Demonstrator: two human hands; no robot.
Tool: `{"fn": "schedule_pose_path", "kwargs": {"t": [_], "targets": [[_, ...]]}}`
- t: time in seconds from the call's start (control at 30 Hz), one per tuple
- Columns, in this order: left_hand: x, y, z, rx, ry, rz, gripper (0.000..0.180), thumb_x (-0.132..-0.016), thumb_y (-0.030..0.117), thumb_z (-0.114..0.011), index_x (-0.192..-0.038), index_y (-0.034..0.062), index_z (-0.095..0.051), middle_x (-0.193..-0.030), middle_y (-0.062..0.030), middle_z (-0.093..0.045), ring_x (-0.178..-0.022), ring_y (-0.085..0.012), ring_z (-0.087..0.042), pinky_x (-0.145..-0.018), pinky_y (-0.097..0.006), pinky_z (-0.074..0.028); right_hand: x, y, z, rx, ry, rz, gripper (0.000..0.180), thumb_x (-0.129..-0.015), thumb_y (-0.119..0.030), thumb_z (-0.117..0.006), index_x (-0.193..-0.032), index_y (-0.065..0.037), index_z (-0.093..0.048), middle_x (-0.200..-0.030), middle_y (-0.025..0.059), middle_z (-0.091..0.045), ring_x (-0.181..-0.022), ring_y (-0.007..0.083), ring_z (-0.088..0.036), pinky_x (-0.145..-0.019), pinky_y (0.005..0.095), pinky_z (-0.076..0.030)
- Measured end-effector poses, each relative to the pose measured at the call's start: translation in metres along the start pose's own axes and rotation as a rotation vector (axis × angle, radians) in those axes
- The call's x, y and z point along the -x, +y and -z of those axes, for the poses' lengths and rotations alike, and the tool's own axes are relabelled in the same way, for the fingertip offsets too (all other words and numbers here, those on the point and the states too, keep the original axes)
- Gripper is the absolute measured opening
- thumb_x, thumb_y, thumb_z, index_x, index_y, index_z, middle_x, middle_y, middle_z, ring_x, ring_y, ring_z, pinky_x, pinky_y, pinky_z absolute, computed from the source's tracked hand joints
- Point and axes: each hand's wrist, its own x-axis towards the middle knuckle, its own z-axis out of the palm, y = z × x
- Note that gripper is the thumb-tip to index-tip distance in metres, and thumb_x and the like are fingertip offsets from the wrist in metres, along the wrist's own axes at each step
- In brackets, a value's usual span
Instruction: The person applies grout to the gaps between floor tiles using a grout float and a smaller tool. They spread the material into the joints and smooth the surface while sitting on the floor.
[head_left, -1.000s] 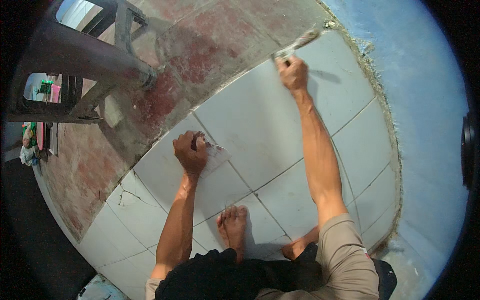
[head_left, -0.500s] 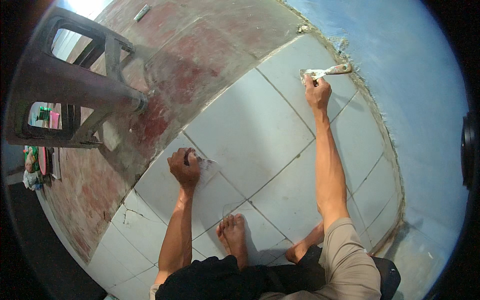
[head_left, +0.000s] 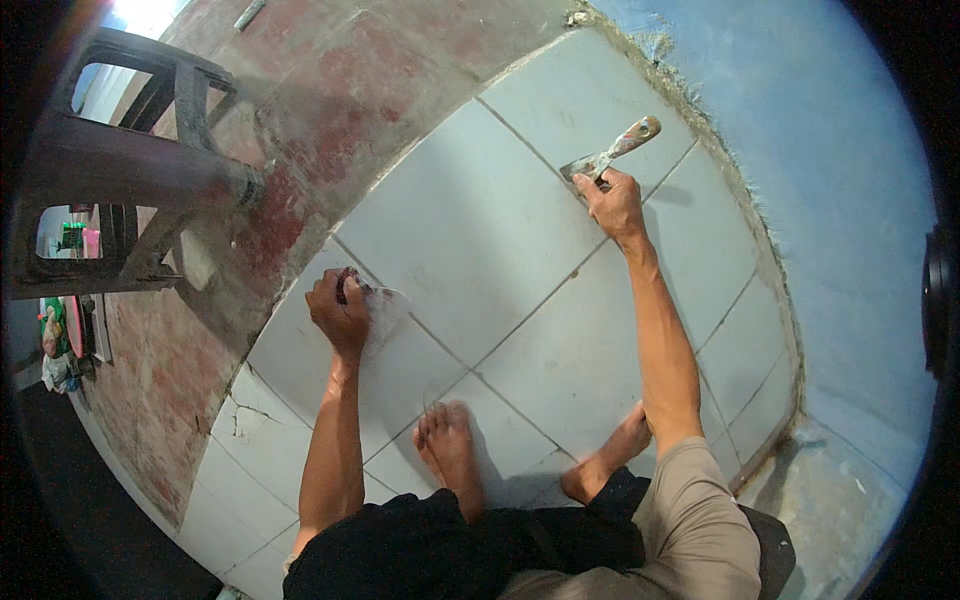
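My right hand grips a putty knife close to its blade. The blade is smeared with white, and the worn handle points up and to the right. That hand is above the white floor tiles, near a joint between them. On the left, my left hand is closed round a crumpled clear plastic bag with something dark in its upper part. Part of the bag hangs loose beside the fingers. My fingers hide most of what the bag holds.
A dark plastic stool stands at the left on the rough reddish concrete. A blue wall runs along the right. My bare feet are on the tiles below my hands. One tile at the left is cracked. A small tube-like object lies far off.
My right hand has moved left and nearer, and the putty knife's handle has swung to point upward. My left hand, still round the bag, has shifted slightly left and up in view.
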Motion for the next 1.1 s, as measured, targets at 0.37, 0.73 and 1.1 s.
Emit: {"fn": "schedule_pose_path", "kwargs": {"t": [0.37, 0.73, 1.1], "targets": [[0.001, -0.005, -0.001, 0.009, -0.026, -0.007, 0.019, -0.091, 0.024, -0.056, -0.091, 0.0082, -0.067, -0.079, -0.0081, -0.064, -0.074, -0.0290, -0.058, -0.076, -0.043, -0.041, 0.017, -0.001, -0.011, 0.012, -0.093, 0.036, 0.026, -0.093, -0.024, -0.071, -0.085, 0.000, -0.071, -0.059, 0.0006, -0.055, -0.054, 0.0100, -0.048, -0.050, 0.0323, -0.041], [0.002, -0.009, 0.002, 0.009, -0.005, -0.012, 0.015, -0.089, 0.020, -0.060, -0.091, 0.0083, -0.069, -0.085, -0.0085, -0.068, -0.077, -0.0289, -0.059, -0.078, -0.041, -0.043, 0.032, -0.014, -0.038, 0.003, -0.096, 0.198, 0.031, -0.094, -0.024, -0.067, -0.070, -0.004, -0.063, -0.056, -0.0021, -0.051, -0.052, 0.0105, -0.047, -0.048, 0.0335, -0.040], [0.001, -0.004, 0.000, 0.015, -0.013, 0.012, 0.016, -0.089, 0.020, -0.059, -0.091, 0.0077, -0.069, -0.084, -0.0090, -0.067, -0.078, -0.0292, -0.058, -0.078, -0.042, -0.043, 0.024, -0.024, -0.035, -0.059, -0.016, 0.011, 0.030, -0.092, -0.020, -0.069, -0.068, -0.006, -0.059, -0.057, 0.0028, -0.051, -0.053, 0.0116, -0.046, -0.048, 0.0358, -0.039]]}}
